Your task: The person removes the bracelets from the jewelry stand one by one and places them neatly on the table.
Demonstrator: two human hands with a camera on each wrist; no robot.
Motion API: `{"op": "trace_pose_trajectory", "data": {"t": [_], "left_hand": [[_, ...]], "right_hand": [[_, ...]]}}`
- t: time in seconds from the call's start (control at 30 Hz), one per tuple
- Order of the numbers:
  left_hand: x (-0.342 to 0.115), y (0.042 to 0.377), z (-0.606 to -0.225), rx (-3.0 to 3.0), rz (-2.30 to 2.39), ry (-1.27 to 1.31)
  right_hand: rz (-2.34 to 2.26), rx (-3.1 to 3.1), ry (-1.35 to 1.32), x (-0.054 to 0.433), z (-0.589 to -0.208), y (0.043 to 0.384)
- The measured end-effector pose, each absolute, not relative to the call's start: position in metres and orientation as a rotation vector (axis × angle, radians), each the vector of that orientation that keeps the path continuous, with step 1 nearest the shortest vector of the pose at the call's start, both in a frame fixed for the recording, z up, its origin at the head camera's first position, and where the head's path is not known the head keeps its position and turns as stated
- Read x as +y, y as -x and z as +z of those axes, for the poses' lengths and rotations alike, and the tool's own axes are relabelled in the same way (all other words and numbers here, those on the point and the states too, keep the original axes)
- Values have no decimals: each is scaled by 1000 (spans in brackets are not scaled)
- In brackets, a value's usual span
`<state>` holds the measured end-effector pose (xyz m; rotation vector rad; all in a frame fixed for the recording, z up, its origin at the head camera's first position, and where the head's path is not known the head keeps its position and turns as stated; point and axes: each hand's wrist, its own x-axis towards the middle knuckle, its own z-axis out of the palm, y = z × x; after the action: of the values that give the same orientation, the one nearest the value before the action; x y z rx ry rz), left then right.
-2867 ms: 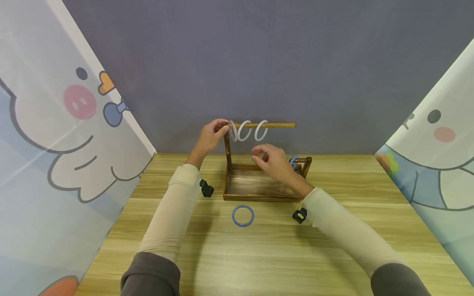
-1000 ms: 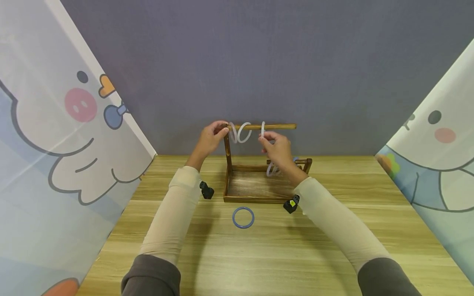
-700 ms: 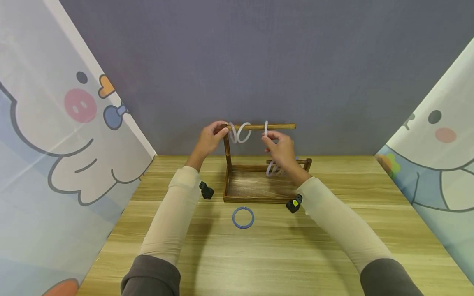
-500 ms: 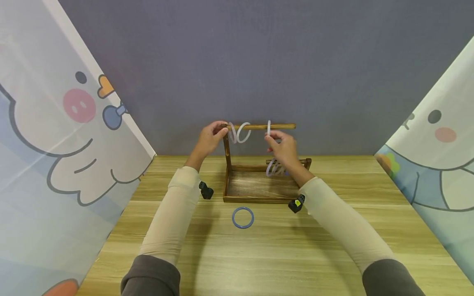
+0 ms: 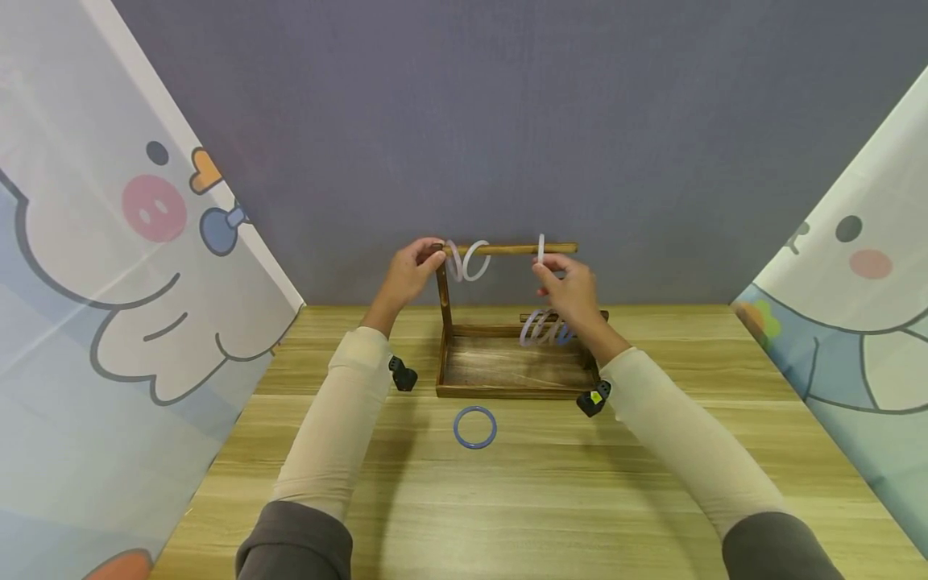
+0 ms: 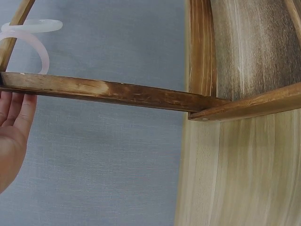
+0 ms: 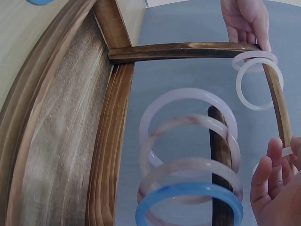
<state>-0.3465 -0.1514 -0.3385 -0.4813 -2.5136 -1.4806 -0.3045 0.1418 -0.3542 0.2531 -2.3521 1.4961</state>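
Observation:
A brown wooden bangle rack [image 5: 507, 392] stands at the back of the table. My left hand [image 5: 408, 274] holds the top left corner of its tall post, thumb in front and fingers behind. A pinkish bangle [image 5: 453, 262] and a white bangle [image 5: 467, 272] hang on the upper bar near that corner. Farther right, my right hand [image 5: 573, 290] pinches a white bangle [image 5: 540, 244] that encircles the upper bar close to its free end. On the lower bar hang several bangles, among them a pale lilac bangle [image 7: 188, 92] and a blue bangle [image 7: 188, 189].
A loose blue bangle [image 5: 475, 447] lies flat on the wooden table [image 5: 507, 507] in front of the rack. Behind the table rises a grey backdrop [image 5: 507, 121]. Printed cartoon panels [image 5: 65, 201] stand at both sides.
My right hand came to the third bangle on the upper bar, took hold of it and slid it rightward towards the bar's free end. The left hand stays at the post.

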Motion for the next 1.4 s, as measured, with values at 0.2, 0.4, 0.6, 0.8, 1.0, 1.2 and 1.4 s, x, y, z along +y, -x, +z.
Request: {"op": "trace_pose_trajectory", "data": {"t": [0.2,0.4,0.6,0.8,1.0,1.2,1.4], "left_hand": [[-154,345,-340,-2510,-1500,483],[-156,343,-340,-2517,-1484,486],[-155,344,-339,-2524,-1472,497],[-155,346,-340,-2538,-1464,506],[-156,348,-342,-2536,-1456,509],[-155,347,-340,-2532,-1446,512],[-154,345,-339,-2529,-1436,513]], "right_hand": [[1488,-2343,-248,148,-354,305],[1488,-2312,-225,155,-355,305],[1502,-2319,-199,165,-355,302],[1513,-2322,-180,177,-353,298],[1481,-2359,-136,187,-355,298],[1466,-2362,-130,192,-354,298],[1475,-2360,-125,193,-353,295]]}}
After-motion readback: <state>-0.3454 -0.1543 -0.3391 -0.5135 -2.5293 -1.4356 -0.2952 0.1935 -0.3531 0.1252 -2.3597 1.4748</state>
